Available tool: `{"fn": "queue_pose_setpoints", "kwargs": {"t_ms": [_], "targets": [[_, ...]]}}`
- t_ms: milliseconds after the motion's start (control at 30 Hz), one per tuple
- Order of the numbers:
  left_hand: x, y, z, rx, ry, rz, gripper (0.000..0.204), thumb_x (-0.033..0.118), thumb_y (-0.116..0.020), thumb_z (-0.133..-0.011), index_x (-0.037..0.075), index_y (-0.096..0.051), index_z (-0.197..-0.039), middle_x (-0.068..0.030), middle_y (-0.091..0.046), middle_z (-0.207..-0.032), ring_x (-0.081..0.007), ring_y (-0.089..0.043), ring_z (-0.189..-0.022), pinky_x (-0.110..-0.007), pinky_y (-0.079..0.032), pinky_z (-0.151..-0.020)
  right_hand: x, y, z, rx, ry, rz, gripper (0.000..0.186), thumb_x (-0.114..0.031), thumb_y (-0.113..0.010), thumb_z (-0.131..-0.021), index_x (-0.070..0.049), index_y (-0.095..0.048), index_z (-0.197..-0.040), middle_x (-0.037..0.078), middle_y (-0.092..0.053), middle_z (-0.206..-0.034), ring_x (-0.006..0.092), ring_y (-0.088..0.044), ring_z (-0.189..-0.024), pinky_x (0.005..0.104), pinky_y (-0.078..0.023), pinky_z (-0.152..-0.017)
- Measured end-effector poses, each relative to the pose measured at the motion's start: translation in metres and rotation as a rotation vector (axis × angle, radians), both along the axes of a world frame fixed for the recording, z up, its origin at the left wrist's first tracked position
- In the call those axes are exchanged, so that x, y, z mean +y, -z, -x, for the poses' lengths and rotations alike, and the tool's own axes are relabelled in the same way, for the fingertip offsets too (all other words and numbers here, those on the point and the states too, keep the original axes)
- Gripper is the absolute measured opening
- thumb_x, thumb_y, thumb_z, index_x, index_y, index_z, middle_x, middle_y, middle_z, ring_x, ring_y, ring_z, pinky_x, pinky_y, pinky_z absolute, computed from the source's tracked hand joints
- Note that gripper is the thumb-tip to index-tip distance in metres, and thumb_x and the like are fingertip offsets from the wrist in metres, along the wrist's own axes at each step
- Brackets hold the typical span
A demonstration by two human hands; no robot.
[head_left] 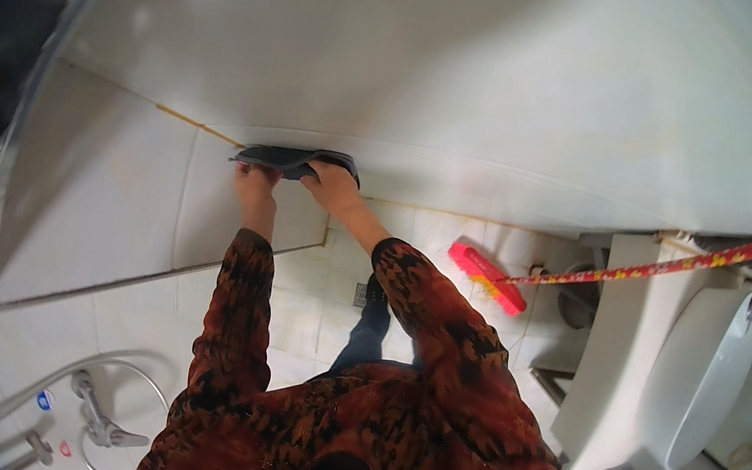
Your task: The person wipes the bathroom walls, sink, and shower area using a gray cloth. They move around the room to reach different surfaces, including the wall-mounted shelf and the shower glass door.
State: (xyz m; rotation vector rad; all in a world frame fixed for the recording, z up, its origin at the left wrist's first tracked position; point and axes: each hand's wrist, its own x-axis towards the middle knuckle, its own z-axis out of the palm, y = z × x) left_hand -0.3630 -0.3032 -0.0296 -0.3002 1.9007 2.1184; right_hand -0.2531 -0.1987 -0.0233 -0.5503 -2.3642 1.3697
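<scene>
My left hand [256,186] and my right hand [331,187] both grip a dark grey, flattish piece with a wavy edge [290,158], perhaps a cloth or pad, held close to the white wall [459,72]. My left hand is at its left end with fingers curled under it, and my right hand holds it further right, thumb and fingers on it. A white tiled ledge [92,183] lies to the left of my hands, with a thin yellow line [194,121] along the joint with the wall.
A red broom [481,277] with a patterned handle [643,269] leans at the right near a white sink [695,380]. A shower mixer [110,429] with a hose is at the lower left. The tiled floor [297,311] shows around my legs [356,339].
</scene>
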Motion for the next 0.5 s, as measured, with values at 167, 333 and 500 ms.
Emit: {"fn": "queue_pose_setpoints", "kwargs": {"t_ms": [167,333,500], "targets": [[0.001,0.056,0.016,-0.230,0.180,0.017,0.016,0.016,-0.048,-0.091,0.011,-0.048,-0.107,-0.0087,-0.060,-0.097,-0.0217,-0.061,-0.076,-0.033,-0.053,-0.064,0.002,0.044,0.005,-0.235,0.100,0.477,0.040,-0.032,-0.059,-0.082,0.004,-0.057,-0.100,0.018,-0.062,-0.098,0.0276,-0.060,-0.090,0.0371,-0.046,-0.078],[0.014,0.030,0.008,-0.052,0.053,-0.008,0.020,0.016,-0.046,-0.090,0.005,-0.049,-0.106,-0.0101,-0.058,-0.099,-0.0217,-0.059,-0.081,-0.033,-0.052,-0.068,-0.004,0.024,0.007,0.227,0.479,1.622,0.031,-0.028,-0.061,-0.080,-0.003,-0.058,-0.098,0.010,-0.063,-0.092,0.0234,-0.062,-0.084,0.0417,-0.048,-0.073],[-0.009,-0.043,0.023,0.503,0.021,-0.013,0.015,0.014,-0.045,-0.089,0.002,-0.048,-0.097,-0.0103,-0.055,-0.096,-0.0217,-0.057,-0.087,-0.032,-0.050,-0.075,-0.023,-0.024,0.036,0.312,0.299,1.759,0.027,-0.019,-0.064,-0.076,-0.004,-0.058,-0.097,0.008,-0.062,-0.088,0.0222,-0.063,-0.078,0.0386,-0.050,-0.067]]}}
